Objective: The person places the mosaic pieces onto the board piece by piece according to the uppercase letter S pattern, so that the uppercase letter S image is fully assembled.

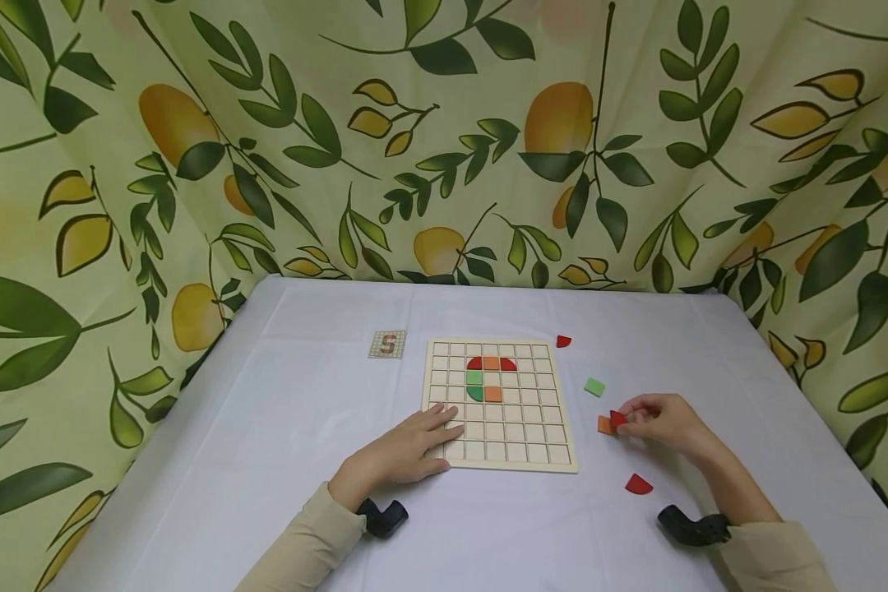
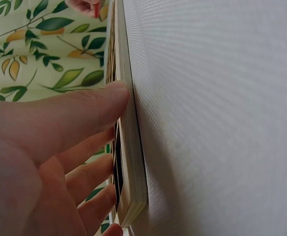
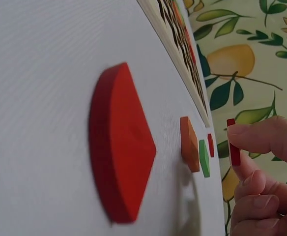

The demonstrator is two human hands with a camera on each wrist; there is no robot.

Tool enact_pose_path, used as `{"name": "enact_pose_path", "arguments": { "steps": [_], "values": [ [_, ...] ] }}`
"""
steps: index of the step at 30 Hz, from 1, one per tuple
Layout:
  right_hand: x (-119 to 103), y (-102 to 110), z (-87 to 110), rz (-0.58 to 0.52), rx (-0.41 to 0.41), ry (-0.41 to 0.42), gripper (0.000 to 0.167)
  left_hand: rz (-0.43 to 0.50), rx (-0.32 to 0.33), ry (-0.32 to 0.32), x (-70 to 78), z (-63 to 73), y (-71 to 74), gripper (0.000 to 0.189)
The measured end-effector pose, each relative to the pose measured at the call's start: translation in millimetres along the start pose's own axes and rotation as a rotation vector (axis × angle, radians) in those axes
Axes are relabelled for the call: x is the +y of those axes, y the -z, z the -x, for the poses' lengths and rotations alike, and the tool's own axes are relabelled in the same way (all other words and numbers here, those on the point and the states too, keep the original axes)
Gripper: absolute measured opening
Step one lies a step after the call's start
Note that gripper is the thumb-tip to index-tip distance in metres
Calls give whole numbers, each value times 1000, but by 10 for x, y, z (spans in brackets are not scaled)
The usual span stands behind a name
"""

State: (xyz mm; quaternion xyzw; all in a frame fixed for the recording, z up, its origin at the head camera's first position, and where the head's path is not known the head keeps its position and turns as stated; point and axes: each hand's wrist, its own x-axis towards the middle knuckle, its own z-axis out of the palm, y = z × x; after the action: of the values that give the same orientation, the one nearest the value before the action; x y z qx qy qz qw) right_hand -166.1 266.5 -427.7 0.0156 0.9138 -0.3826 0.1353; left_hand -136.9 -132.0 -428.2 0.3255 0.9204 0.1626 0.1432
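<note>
A wooden grid board (image 1: pixel 514 452) lies flat in the middle of the white table. Near its top sit red, orange and green tiles, among them an orange square tile (image 1: pixel 492 394) and a light green tile (image 1: pixel 474 377). My left hand (image 1: pixel 414 444) rests on the board's lower left corner, fingers spread and thumb at the near edge. To the right of the board, my right hand (image 1: pixel 666 423) pinches a red quarter-circle tile (image 3: pixel 234 145) between thumb and fingers. In the right wrist view this tile is held above the table. Below it lies a loose orange square tile (image 1: pixel 605 425).
A small pattern card (image 1: pixel 388 344) lies left of the board. On the right are a green square tile (image 1: pixel 594 386), a red quarter-circle tile (image 1: pixel 639 484) nearer me and another red tile (image 1: pixel 564 341) by the board's far corner. A leaf-print curtain (image 1: pixel 444 164) surrounds the table.
</note>
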Motion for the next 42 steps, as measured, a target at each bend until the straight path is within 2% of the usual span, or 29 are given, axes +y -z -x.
{"name": "enact_pose_path", "arguments": {
  "steps": [17,42],
  "values": [
    [-228,-194,-83,-42,-12,47,32,15,-2,11,5,-2,-1,53],
    [-451,-336,-161,-106,-48,84,31,6,-8,6,7,-3,4,54]
  ]
}}
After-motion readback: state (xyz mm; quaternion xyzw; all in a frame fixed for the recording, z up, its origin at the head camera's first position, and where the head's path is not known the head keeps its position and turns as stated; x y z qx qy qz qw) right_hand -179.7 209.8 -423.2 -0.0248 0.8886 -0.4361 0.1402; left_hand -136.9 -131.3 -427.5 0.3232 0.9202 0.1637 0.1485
